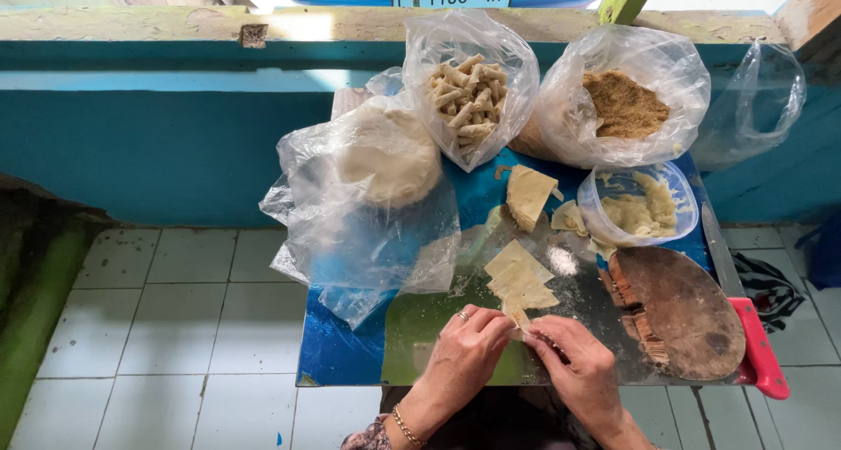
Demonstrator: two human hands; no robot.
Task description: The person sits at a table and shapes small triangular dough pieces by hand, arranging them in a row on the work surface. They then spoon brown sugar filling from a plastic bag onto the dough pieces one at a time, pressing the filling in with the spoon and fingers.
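1. Left hand (462,349): near the front edge of the board (350,354), ring on one finger, bracelet at the wrist; fingertips pinched narrow on the near end of a pale wrapper sheet (519,316).
2. Right hand (574,362): just beside the left, also at the front edge; fingers curled tight on the same wrapper sheet from the other side.
3. Wrapper sheet: held between both hands, joined to a stack of wrappers (519,279) lying flat at the board's centre, dusted with flour.
4. Round wooden slab (679,310): front right corner, worn at its left edge; red handle (760,349) past the right edge.
5. Clear tub of filling (644,206): right side, behind the slab.
6. Folded wrappers (530,194): centre rear, just left of the tub.
7. Bag of rolled pieces (469,91): rear edge, centre.
8. Bag of brown crumbs (624,104): rear right corner.
9. Bag of pale dough (390,156): rear left, loose plastic spread over the left edge.
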